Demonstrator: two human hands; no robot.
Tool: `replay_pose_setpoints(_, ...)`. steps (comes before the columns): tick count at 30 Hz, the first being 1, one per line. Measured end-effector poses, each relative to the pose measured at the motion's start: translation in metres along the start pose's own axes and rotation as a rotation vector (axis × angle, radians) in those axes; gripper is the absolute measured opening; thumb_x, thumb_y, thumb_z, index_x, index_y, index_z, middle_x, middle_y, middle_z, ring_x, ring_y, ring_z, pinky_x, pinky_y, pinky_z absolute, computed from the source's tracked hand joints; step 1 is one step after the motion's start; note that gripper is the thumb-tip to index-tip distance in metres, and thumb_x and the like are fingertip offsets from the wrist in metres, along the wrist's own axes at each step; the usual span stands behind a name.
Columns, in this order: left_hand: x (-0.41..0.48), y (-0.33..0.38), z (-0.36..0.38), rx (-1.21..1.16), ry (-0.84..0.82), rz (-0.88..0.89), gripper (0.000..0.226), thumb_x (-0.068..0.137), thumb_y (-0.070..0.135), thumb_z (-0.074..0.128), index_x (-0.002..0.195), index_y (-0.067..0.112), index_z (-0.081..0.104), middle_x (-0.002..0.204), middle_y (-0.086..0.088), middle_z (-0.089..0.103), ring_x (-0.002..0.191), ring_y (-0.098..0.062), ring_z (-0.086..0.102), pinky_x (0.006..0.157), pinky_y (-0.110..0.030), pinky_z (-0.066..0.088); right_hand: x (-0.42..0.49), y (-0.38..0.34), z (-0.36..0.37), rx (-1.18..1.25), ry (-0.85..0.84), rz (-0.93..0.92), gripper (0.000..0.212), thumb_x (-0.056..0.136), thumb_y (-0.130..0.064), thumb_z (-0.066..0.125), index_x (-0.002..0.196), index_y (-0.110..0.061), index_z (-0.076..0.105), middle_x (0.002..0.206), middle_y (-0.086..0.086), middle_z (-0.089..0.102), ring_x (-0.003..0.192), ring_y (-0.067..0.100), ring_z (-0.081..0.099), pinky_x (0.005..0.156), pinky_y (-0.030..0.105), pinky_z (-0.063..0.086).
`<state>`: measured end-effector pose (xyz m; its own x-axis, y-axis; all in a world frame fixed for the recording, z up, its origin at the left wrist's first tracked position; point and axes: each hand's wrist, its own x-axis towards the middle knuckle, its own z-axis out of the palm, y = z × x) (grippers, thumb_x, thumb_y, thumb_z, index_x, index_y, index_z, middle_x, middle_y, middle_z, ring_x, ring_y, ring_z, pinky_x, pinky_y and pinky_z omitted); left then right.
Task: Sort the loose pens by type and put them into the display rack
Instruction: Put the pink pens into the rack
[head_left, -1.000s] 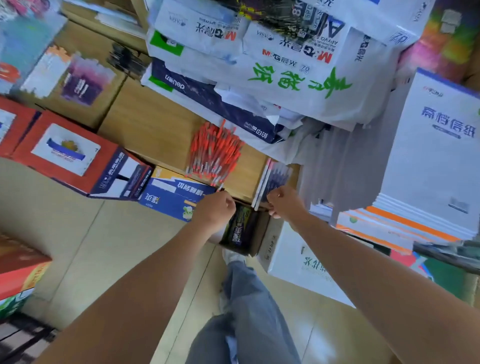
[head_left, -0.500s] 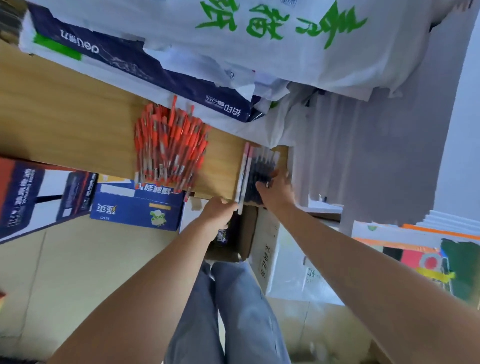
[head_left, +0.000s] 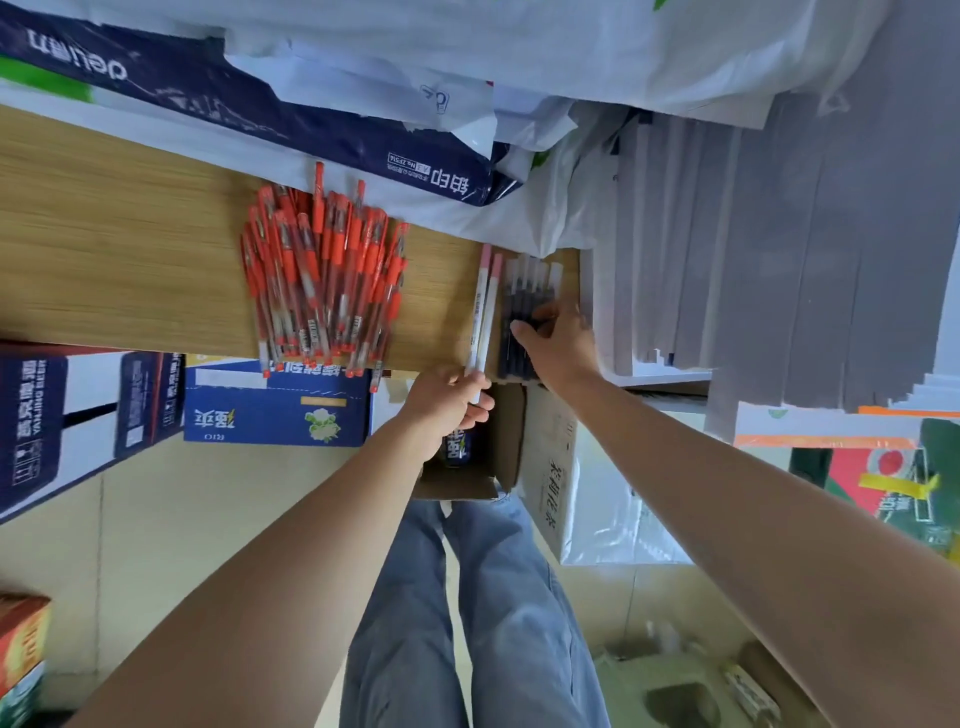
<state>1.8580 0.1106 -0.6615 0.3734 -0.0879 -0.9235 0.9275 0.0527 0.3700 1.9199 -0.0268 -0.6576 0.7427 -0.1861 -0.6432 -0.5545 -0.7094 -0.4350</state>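
Head view now, and you're in much closer than a second ago: the wooden table (head_left: 130, 260) fills the left and middle. Along its far edge lie wrapped paper packs (head_left: 260, 98), with grey paper stacks (head_left: 779, 260) on the right. Below the near edge you can see a blue carton (head_left: 275, 410) and an open cardboard box (head_left: 498, 441).

On the table, the red pens (head_left: 322, 280) sit in one big pile, roughly lined up, their near ends poking just over the edge. That group looks sorted already, and neither hand touches it.

To the right of it is the smaller bunch of dark pens (head_left: 524, 291), lying side by side at the table's right end. Here's the change: a second ago both your hands were down at the near edge by the cardboard box. Half a second ago your right hand (head_left: 558, 343) had reached onto this bunch, and now it's further across it. It rests on the pens with fingers spread over them and the thumb on the left side, not closed around them. It looks like you're squaring them up.

Smallest group: two white pens (head_left: 485, 306) with pink far ends, just left of the dark ones. Your left hand (head_left: 441, 405) grips their near ends at the table edge, where a second ago no white pens showed in it.

So the sorting into three types looks nearly done. No display rack is in sight yet, so loading it is probably next.
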Motion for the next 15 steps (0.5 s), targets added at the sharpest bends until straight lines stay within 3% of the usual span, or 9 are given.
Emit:
replay_pose_setpoints(3, -0.009, -0.002, -0.014, 0.047, 0.01, 0.117, 0.019, 0.099, 0.021, 0.05, 0.086, 0.015, 0.062, 0.075, -0.005, 0.068, 0.06, -0.012, 0.06, 0.057, -0.019, 0.046, -0.01, -0.013, 0.001, 0.187, -0.092, 0.009, 0.026, 0.09, -0.036, 0.064, 0.103, -0.014, 0.059, 0.077, -0.002, 0.061, 0.059, 0.012, 0.059, 0.049, 0.022, 0.048)
replay_pose_setpoints(5, -0.014, -0.001, -0.023, 0.072, -0.017, 0.169, 0.018, 0.098, 0.018, 0.052, 0.086, 0.014, 0.064, 0.075, -0.007, 0.068, 0.059, -0.013, 0.06, 0.056, -0.019, 0.045, -0.015, -0.024, 0.001, 0.328, -0.188, 0.068, 0.029, 0.089, -0.038, 0.064, 0.103, -0.013, 0.061, 0.072, 0.002, 0.06, 0.049, 0.011, 0.053, 0.042, 0.021, 0.043)
replay_pose_setpoints(8, -0.022, 0.005, -0.034, 0.165, -0.093, 0.226, 0.016, 0.097, 0.018, 0.053, 0.086, 0.017, 0.065, 0.077, -0.009, 0.069, 0.063, -0.016, 0.061, 0.055, -0.017, 0.046, -0.017, -0.039, 0.003, 0.479, -0.341, 0.142, 0.024, 0.09, -0.035, 0.064, 0.09, -0.011, 0.062, 0.065, 0.001, 0.053, 0.052, 0.012, 0.048, 0.049, 0.024, 0.041)
replay_pose_setpoints(12, -0.027, 0.015, -0.044, 0.223, -0.15, 0.221, 0.014, 0.098, 0.022, 0.051, 0.099, 0.012, 0.061, 0.085, -0.009, 0.07, 0.071, -0.017, 0.064, 0.061, -0.019, 0.051, -0.016, -0.048, 0.007, 0.444, -0.364, 0.09, 0.018, 0.088, -0.025, 0.068, 0.085, -0.008, 0.062, 0.066, 0.002, 0.056, 0.06, 0.014, 0.051, 0.06, 0.024, 0.045)
replay_pose_setpoints(15, -0.029, 0.027, -0.042, 0.169, -0.187, 0.2, 0.025, 0.099, 0.026, 0.05, 0.112, 0.005, 0.054, 0.086, -0.009, 0.065, 0.072, -0.021, 0.065, 0.07, -0.032, 0.054, -0.027, -0.053, 0.007, 0.385, -0.43, 0.075, 0.018, 0.088, -0.025, 0.067, 0.077, -0.011, 0.061, 0.06, -0.001, 0.058, 0.049, 0.006, 0.053, 0.05, 0.016, 0.043)
